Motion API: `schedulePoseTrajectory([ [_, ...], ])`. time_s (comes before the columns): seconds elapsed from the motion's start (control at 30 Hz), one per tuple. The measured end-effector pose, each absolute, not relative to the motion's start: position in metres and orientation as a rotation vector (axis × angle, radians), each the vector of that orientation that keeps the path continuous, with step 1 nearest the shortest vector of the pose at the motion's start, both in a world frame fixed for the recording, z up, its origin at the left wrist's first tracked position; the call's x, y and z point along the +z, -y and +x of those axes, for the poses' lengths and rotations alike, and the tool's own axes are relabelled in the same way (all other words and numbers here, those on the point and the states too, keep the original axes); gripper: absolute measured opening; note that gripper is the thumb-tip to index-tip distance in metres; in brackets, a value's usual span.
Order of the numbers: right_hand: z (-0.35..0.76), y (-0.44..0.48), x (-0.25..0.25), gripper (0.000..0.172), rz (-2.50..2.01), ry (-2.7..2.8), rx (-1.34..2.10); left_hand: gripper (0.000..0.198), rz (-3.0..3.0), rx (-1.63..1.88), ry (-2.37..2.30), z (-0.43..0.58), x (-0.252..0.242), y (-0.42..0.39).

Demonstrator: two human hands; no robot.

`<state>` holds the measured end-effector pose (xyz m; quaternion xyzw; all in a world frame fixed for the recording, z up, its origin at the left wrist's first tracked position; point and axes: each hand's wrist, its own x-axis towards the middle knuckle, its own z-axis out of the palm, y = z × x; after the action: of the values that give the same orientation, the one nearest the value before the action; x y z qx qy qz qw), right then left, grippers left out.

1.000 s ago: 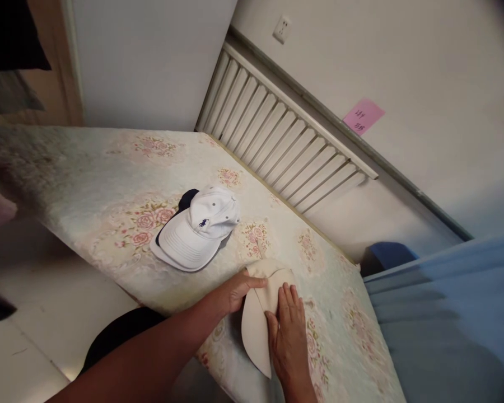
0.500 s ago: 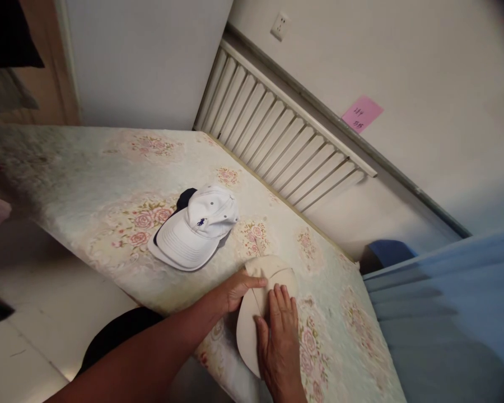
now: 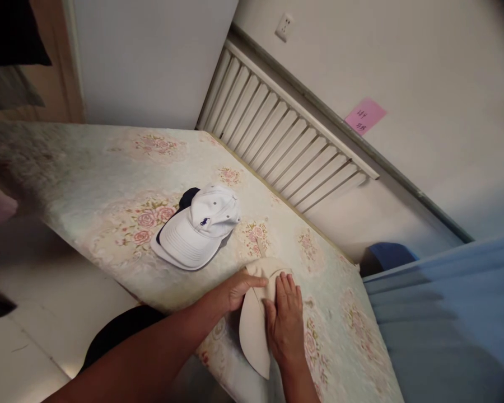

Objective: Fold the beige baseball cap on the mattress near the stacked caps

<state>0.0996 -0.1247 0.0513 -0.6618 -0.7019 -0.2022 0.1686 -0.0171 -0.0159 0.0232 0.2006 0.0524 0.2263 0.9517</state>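
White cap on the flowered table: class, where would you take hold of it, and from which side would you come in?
Take the white cap by its brim. The brim is flat and stiff-looking, points toward the table's near edge and juts out free, so come from that edge, thumb on top and fingers beneath. The soft crown would probably crumple. It lies on a dark cap, so lift it straight up.

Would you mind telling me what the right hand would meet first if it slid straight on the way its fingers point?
The right hand lies flat on the folded beige fabric cap, fingers pointing up-table. Beyond the cap's crown, probably only the floral tablecloth, then the white slatted radiator.
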Motion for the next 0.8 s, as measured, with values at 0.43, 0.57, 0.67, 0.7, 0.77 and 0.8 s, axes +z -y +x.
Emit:
schedulePoseTrajectory([
  [0.43,0.11,0.145,0.031,0.056,-2.064,1.503,-0.298,0.048,0.357,0.445,-0.107,-0.018,0.023,0.015],
  [0.57,0.088,0.146,0.036,0.053,-1.979,1.706,-0.473,0.048,0.374,0.447,-0.122,-0.016,0.021,0.015],
  [0.67,0.071,0.137,0.042,0.053,-1.86,1.938,-0.524,0.045,0.379,0.471,-0.122,-0.014,0.023,0.016],
  [0.7,0.068,0.133,0.043,0.053,-1.837,1.988,-0.515,0.045,0.377,0.471,-0.128,-0.014,0.024,0.016],
  [0.77,0.066,0.127,0.045,0.053,-1.815,2.05,-0.493,0.043,0.367,0.449,-0.154,-0.014,0.027,0.016],
  [0.8,0.067,0.124,0.045,0.053,-1.815,2.069,-0.488,0.042,0.361,0.433,-0.166,-0.014,0.028,0.016],
])
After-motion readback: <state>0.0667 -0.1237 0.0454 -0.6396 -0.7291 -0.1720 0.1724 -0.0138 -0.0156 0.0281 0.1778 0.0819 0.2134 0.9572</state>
